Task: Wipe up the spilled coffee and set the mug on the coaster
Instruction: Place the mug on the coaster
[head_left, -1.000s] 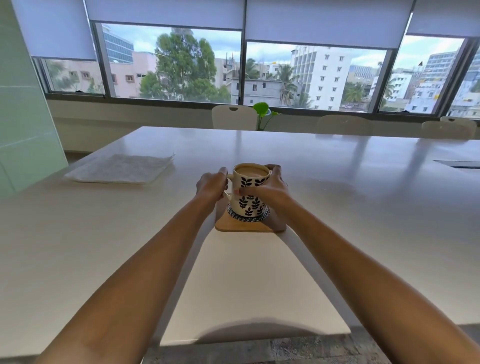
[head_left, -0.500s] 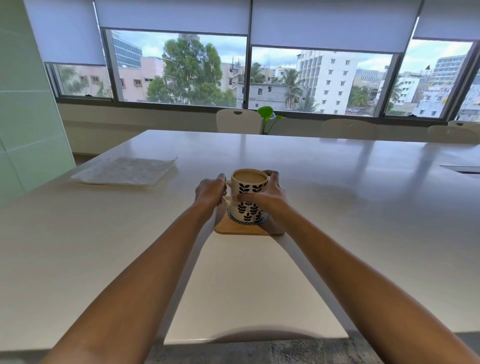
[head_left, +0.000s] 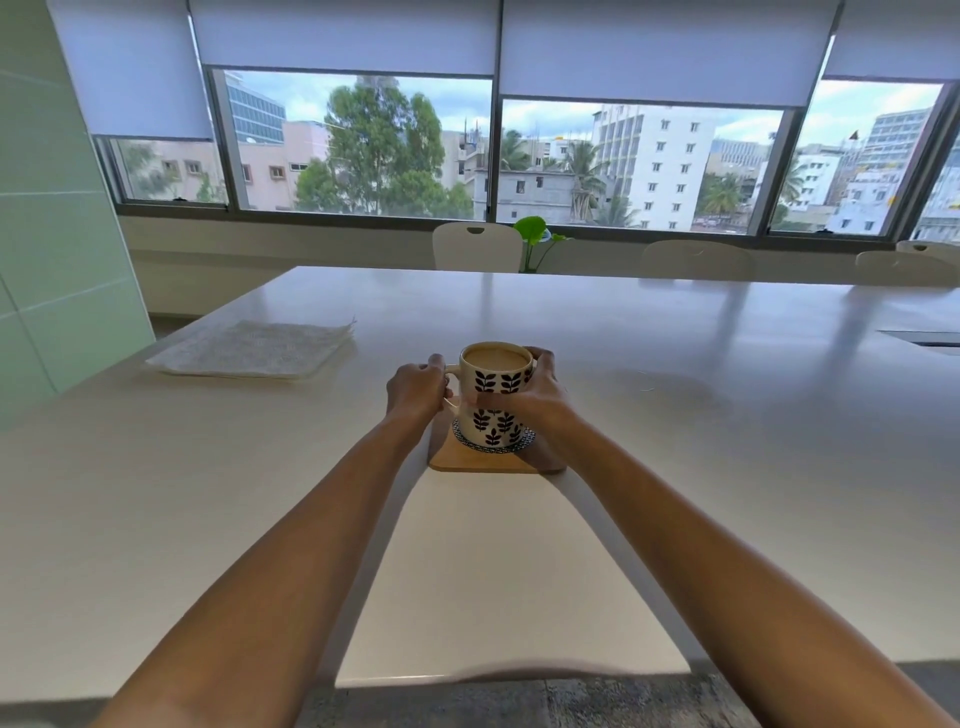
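A cream mug (head_left: 496, 379) with a dark leaf pattern, full of milky coffee, stands on a round patterned coaster (head_left: 523, 441) that lies on a square wooden board (head_left: 467, 460) in the middle of the white table (head_left: 208, 493). My left hand (head_left: 415, 392) grips the mug's handle on its left side. My right hand (head_left: 535, 397) wraps around the mug's right side, its fingers across the front. No spilled coffee shows on the table.
A folded grey-white cloth (head_left: 254, 349) lies on the table at the far left. Several white chairs (head_left: 477, 247) stand along the far edge under the windows, with a green plant (head_left: 535, 234) between them. A dark slot (head_left: 924, 338) sits at the table's right.
My hands and the mug have stayed in place on the coaster; only the head view has shifted slightly.
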